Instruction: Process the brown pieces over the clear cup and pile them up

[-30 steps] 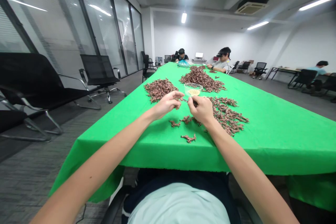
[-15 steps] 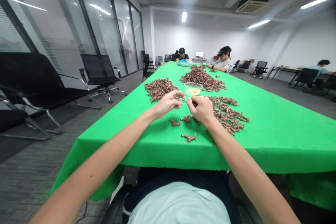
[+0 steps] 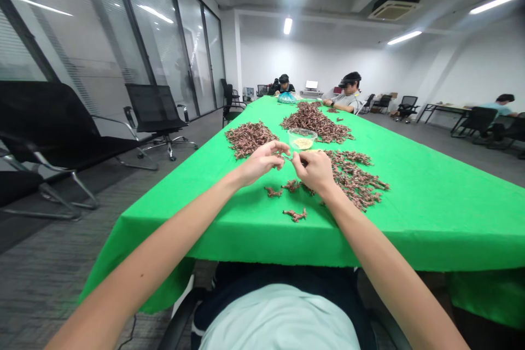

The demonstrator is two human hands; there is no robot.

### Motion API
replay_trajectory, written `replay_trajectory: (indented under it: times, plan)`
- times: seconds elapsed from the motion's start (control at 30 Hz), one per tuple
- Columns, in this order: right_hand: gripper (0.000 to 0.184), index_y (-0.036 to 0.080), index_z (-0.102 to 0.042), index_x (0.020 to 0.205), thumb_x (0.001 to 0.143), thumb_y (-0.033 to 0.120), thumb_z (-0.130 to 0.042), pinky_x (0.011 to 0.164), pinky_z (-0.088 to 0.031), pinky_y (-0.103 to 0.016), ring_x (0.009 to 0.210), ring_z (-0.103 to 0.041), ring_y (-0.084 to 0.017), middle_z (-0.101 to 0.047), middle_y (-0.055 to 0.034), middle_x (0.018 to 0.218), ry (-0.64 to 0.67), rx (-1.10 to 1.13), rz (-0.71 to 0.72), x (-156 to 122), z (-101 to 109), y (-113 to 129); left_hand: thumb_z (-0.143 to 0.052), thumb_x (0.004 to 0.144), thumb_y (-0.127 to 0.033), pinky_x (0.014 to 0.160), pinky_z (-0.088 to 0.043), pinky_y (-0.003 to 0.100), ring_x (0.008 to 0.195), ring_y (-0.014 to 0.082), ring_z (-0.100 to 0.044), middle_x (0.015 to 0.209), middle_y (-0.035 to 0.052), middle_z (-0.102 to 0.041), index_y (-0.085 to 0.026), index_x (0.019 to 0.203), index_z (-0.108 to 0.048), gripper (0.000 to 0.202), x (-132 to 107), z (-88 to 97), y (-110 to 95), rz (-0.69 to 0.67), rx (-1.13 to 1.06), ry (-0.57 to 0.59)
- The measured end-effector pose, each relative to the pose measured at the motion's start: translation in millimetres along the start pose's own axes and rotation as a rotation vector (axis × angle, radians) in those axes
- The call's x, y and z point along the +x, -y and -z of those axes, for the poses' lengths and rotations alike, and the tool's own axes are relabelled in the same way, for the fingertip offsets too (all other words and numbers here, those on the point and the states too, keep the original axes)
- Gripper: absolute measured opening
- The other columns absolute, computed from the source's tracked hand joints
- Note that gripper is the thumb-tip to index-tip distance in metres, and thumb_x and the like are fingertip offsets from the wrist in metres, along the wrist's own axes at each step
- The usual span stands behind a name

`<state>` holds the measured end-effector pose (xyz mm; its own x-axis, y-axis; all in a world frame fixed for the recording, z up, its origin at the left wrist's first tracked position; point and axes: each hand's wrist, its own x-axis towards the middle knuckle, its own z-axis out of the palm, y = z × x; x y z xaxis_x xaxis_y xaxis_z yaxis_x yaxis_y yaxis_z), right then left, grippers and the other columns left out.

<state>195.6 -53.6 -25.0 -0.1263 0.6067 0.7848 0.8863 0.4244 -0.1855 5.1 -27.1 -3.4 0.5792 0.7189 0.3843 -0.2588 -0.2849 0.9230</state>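
Note:
My left hand (image 3: 262, 159) and my right hand (image 3: 315, 169) are raised together above the green tablecloth (image 3: 229, 213). Both pinch the ends of one small thin piece (image 3: 289, 158) held between them; what it is I cannot make out. Just beyond my hands stands a clear plastic bowl (image 3: 302, 139) with pale yellow bits inside. A heap of small brown pieces (image 3: 353, 175) lies right of my right hand. A few loose brown pieces (image 3: 295, 214) lie on the cloth below my hands.
More brown heaps lie at the left (image 3: 249, 138) and farther back (image 3: 315, 120). Two people sit at the table's far end (image 3: 348, 93), another at a desk on the right (image 3: 498, 109). Black chairs (image 3: 156, 115) stand along the glass wall on the left.

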Motion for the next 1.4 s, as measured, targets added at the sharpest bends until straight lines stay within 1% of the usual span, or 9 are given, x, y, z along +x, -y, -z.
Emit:
replay_trajectory:
  times: [0.23,0.6,0.77,0.87,1.0,1.07,1.17,1.3,1.4]
  plan:
    - [0.049,0.020,-0.057,0.053,0.097,0.040,-0.047,0.057,-0.027,-0.029,0.051,-0.048,-0.014,-0.058,-0.0051,0.052,-0.062,-0.022,-0.066,1,0,-2,-0.084,0.073,-0.026,0.092,-0.049,0.042,0.103,0.0247,-0.068,0.108,0.0138,-0.072,-0.012,0.107,-0.068,0.040,4,7.0,8,-0.012,0.122,-0.165]
    - [0.050,0.020,-0.057,0.052,0.096,0.041,-0.047,0.056,-0.026,-0.029,0.050,-0.044,-0.014,-0.056,-0.0048,0.050,-0.043,-0.017,-0.050,2,2,-1,-0.091,0.063,-0.037,0.096,-0.053,0.049,0.092,0.0285,-0.074,0.097,0.0139,-0.079,-0.015,0.090,-0.082,0.036,-1,11.9,4,-0.015,0.271,-0.267]
    - [0.052,0.020,-0.053,0.048,0.095,0.041,-0.048,0.055,-0.027,-0.030,0.047,-0.042,-0.013,-0.053,-0.0032,0.047,-0.004,0.058,-0.094,4,3,-1,-0.090,0.065,-0.035,0.096,-0.055,0.048,0.096,0.0288,-0.074,0.102,0.0137,-0.079,-0.017,0.095,-0.082,0.036,-3,11.8,4,-0.064,0.300,-0.248]
    - [0.053,0.019,-0.054,0.047,0.094,0.043,-0.048,0.053,-0.032,-0.028,0.043,-0.045,-0.012,-0.052,-0.0021,0.045,0.101,0.248,-0.190,6,5,0,-0.089,0.067,-0.035,0.098,-0.054,0.049,0.100,0.0303,-0.074,0.103,0.0138,-0.078,-0.017,0.097,-0.082,0.036,-3,12.1,3,-0.114,0.341,-0.241]
    - [0.055,0.018,-0.060,0.053,0.094,0.053,-0.047,0.046,-0.036,-0.026,0.036,-0.047,-0.012,-0.055,-0.0018,0.043,0.437,0.646,-0.398,6,12,-2,-0.089,0.067,-0.034,0.099,-0.053,0.048,0.104,0.0308,-0.072,0.104,0.0132,-0.078,-0.017,0.096,-0.082,0.035,-2,11.8,3,-0.151,0.366,-0.198]
    - [0.057,0.017,-0.061,0.055,0.094,0.055,-0.046,0.045,-0.037,-0.026,0.036,-0.048,-0.012,-0.057,-0.0026,0.044,0.521,0.732,-0.423,5,14,-4,-0.090,0.066,-0.034,0.098,-0.053,0.047,0.102,0.0294,-0.072,0.102,0.0125,-0.079,-0.018,0.094,-0.082,0.034,-2,11.0,5,-0.137,0.333,-0.195]
    - [0.052,0.017,-0.062,0.056,0.095,0.050,-0.046,0.050,-0.038,-0.026,0.041,-0.050,-0.013,-0.058,-0.0030,0.047,0.390,0.622,-0.351,5,15,-6,-0.091,0.064,-0.032,0.098,-0.052,0.046,0.096,0.0256,-0.072,0.099,0.0114,-0.079,-0.016,0.091,-0.081,0.033,-1,10.0,10,-0.092,0.227,-0.241]
    - [0.043,0.018,-0.058,0.059,0.094,0.040,-0.047,0.056,-0.028,-0.029,0.054,-0.050,-0.014,-0.061,-0.0042,0.059,-0.011,0.137,-0.129,4,13,-5,-0.092,0.063,-0.029,0.099,-0.049,0.044,0.094,0.0218,-0.070,0.097,0.0112,-0.077,-0.014,0.090,-0.079,0.033,1,10.5,14,-0.037,0.078,-0.269]
    - [0.038,0.019,-0.061,0.069,0.097,0.038,-0.045,0.057,-0.023,-0.031,0.062,-0.051,-0.015,-0.064,-0.0060,0.070,-0.132,-0.090,-0.029,1,10,-6,-0.093,0.061,-0.026,0.100,-0.047,0.043,0.092,0.0200,-0.070,0.096,0.0105,-0.077,-0.014,0.091,-0.080,0.034,2,11.3,17,-0.010,-0.032,-0.274]
